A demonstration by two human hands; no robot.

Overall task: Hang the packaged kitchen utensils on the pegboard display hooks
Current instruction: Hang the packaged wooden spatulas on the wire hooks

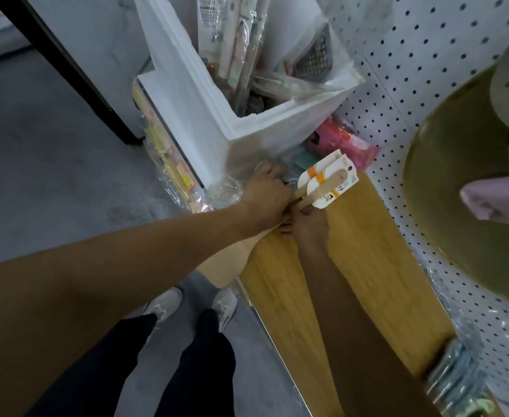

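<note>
Two packaged wooden spatulas point(327, 180) with white card sleeves and orange bands stick up over the near end of the wooden shelf point(361, 245). My left hand point(265, 197) grips their handles from the left, fingers curled. My right hand point(308, 225) holds the handles from below, thumb up against them. The white pegboard point(397, 94) rises at the right, behind the shelf. No display hook shows plainly.
A white foam box point(205, 94) holds several more wrapped utensils point(241, 40) and a grater point(315, 57). Pink packets point(342, 142) lie behind it. A large brass pan point(457, 200) hangs at the right. Plastic-wrapped goods point(169, 152) lean on the box; grey floor lies at left.
</note>
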